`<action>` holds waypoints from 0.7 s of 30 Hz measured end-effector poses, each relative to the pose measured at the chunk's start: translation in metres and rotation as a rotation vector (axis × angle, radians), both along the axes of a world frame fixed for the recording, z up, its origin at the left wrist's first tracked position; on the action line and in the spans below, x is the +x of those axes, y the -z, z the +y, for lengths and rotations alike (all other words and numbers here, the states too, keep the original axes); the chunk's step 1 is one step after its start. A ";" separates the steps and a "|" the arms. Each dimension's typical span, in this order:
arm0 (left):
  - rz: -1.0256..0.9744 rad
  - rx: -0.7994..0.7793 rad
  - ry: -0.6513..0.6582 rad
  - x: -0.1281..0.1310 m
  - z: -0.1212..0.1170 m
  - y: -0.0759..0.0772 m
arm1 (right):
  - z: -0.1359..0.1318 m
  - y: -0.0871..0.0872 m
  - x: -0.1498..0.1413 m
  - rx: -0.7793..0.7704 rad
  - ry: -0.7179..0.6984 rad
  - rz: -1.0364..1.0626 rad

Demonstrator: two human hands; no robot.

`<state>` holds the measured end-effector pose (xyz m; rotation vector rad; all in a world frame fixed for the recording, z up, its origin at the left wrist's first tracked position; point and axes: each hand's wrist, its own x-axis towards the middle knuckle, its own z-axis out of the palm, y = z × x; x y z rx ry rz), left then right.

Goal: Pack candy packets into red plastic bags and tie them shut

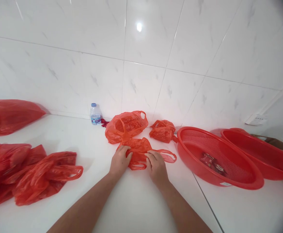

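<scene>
A thin red plastic bag [138,149] lies crumpled on the white table, its loop handles spread toward me and to the right. My left hand [120,161] is closed on its left side, thumb and fingers pinching the film. On the right side, my right hand [156,165] has its fingers curled onto the same bag near the handles. Just behind it, touching or nearly so, sits another red bag [131,124] with its mouth and handles loose. A smaller crumpled red bag [163,131] rests against the wall, to the right.
A red colander [187,161] holding small dark red packets [213,163] stands at right, beside a second red basin [260,158]. Several red bags [39,174] are heaped at left, below a bulging red bag [10,116]. A water bottle [95,115] stands by the tiled wall [102,84].
</scene>
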<state>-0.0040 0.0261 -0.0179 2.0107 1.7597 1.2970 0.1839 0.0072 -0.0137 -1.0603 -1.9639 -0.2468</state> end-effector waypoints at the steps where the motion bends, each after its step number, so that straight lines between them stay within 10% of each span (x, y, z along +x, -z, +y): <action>1: -0.007 -0.002 0.002 0.000 0.000 0.000 | 0.000 0.003 -0.001 -0.034 -0.016 -0.004; 21: -0.103 0.020 0.064 0.000 -0.002 -0.005 | 0.002 0.009 0.002 -0.469 0.178 -0.089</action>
